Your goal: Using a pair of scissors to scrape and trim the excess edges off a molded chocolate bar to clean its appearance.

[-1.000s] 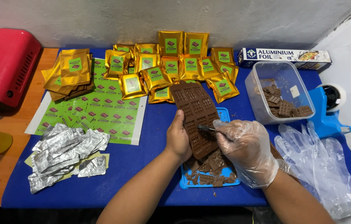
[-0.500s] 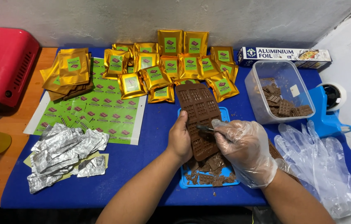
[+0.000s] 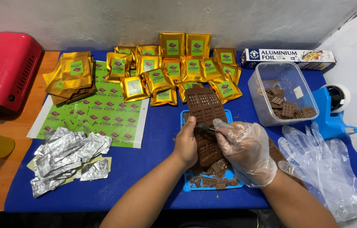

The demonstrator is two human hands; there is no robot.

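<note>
Holding steady since a moment ago: bare left hand grips brown chocolate mould over blue tray; gloved right hand, closed on small tool, has barely shifted, so prying appears ongoing. Loose chocolate pieces below. Beyond: foil wrappers, spare gloves, clear tub, gold pouches, blue-covered table, grey wall.

Bare left hand and gloved right hand side by side, fingers curled, forearms converging
</note>
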